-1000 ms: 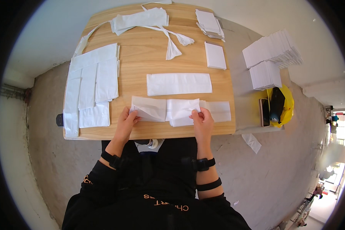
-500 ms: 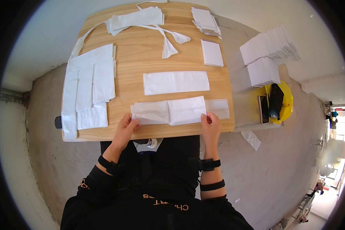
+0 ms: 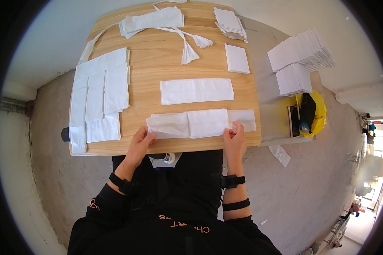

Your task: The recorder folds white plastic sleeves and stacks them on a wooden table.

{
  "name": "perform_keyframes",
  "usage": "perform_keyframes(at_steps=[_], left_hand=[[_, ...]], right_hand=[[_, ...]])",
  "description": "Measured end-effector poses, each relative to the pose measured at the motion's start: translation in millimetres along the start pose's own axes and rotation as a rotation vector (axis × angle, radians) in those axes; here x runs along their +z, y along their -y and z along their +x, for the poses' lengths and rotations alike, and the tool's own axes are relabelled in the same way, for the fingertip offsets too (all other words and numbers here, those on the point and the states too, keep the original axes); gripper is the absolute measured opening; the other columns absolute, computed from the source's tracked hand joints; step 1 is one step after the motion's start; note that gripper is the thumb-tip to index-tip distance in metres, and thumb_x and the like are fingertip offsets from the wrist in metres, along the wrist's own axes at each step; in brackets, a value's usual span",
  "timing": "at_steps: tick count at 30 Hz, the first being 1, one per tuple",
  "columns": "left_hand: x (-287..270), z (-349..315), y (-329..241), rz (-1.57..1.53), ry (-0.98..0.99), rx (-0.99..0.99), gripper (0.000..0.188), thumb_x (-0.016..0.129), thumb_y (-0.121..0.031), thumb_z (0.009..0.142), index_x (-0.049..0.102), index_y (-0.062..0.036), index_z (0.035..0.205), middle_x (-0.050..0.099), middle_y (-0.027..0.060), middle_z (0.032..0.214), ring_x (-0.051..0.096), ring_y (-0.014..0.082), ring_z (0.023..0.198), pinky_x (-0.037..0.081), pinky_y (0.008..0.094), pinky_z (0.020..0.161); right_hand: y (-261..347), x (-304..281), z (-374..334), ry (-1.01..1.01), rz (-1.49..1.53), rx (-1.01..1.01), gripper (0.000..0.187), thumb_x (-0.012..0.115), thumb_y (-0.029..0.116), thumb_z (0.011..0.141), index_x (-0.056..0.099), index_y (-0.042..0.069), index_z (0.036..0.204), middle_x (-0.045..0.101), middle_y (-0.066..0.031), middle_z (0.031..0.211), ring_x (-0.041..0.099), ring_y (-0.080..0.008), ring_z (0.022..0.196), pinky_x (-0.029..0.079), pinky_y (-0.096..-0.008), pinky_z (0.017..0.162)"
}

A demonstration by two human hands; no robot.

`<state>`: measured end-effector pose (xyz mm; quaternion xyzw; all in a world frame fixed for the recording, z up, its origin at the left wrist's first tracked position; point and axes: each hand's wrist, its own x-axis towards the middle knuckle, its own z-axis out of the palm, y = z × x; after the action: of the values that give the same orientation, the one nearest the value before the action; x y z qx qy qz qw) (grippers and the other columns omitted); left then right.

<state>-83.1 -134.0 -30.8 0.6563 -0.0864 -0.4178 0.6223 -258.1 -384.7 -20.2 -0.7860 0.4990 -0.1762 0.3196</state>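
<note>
A thin white plastic bag [image 3: 207,123] lies lengthwise along the table's near edge. Its middle is folded over into a denser white panel, while both ends look more see-through. My left hand [image 3: 139,143] pinches the lower corner of the left end between thumb and fingers. At the panel's lower right corner, my right hand [image 3: 235,140] has its thumb and a fingertip closed on the edge, with another finger raised and bent. Just beyond lies a flat white plastic strip [image 3: 197,91], touched by neither hand.
Overlapping white bags [image 3: 110,91] cover the left of the wooden table [image 3: 157,66]. Tied white bags [image 3: 153,20] lie at the back. White packets [image 3: 237,58] line the right side. Beyond stand stacked white packets [image 3: 293,78], a phone [image 3: 293,121] and a yellow bag [image 3: 320,114].
The right part of the folded panel has come down flatter on the table. A finger of my right hand has lifted. My left hand keeps its pinch.
</note>
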Motion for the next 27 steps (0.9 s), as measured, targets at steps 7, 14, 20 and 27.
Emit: perform_keyframes(at_steps=[7,14,20,27], left_hand=[[2.4,-0.3,-4.3,0.0,-0.001,-0.008,0.022,0.053,-0.017,0.097,0.056,-0.004,0.115,0.06,0.0025,0.11,0.055,0.0106,0.101,0.045,0.0271,0.093],[6.9,-1.3,-5.9,-0.061,-0.038,0.003,0.019,0.055,-0.019,0.097,0.057,-0.005,0.11,0.061,0.0007,0.099,0.056,0.0086,0.089,0.045,0.0231,0.081],[-15.2,-4.5,-7.8,0.025,-0.11,0.049,0.014,0.055,-0.018,0.097,0.058,-0.0056,0.102,0.061,0.0,0.095,0.056,0.0081,0.087,0.045,0.023,0.078],[-63.3,-27.1,-5.2,0.282,-0.248,-0.078,0.017,0.058,-0.016,0.095,0.058,-0.003,0.105,0.06,0.0058,0.097,0.057,0.0112,0.09,0.046,0.0262,0.075]], right_hand=[[17.9,-4.4,0.5,-0.068,-0.124,-0.073,0.037,0.066,0.013,0.082,0.055,0.01,0.117,0.058,-0.0061,0.099,0.062,-0.0215,0.079,0.05,-0.0377,0.068],[48.8,16.9,0.2,0.049,0.089,-0.432,0.032,0.068,0.007,0.078,0.061,0.008,0.109,0.053,-0.0078,0.101,0.061,-0.0241,0.082,0.05,-0.0361,0.071],[38.5,33.5,2.6,0.292,0.0,-0.322,0.034,0.069,0.007,0.076,0.061,0.009,0.109,0.053,-0.009,0.101,0.062,-0.0264,0.084,0.051,-0.0387,0.072],[35.0,38.4,3.9,0.295,-0.008,-0.316,0.034,0.068,0.007,0.075,0.061,0.008,0.109,0.053,-0.0106,0.103,0.06,-0.0303,0.091,0.05,-0.0409,0.074]])
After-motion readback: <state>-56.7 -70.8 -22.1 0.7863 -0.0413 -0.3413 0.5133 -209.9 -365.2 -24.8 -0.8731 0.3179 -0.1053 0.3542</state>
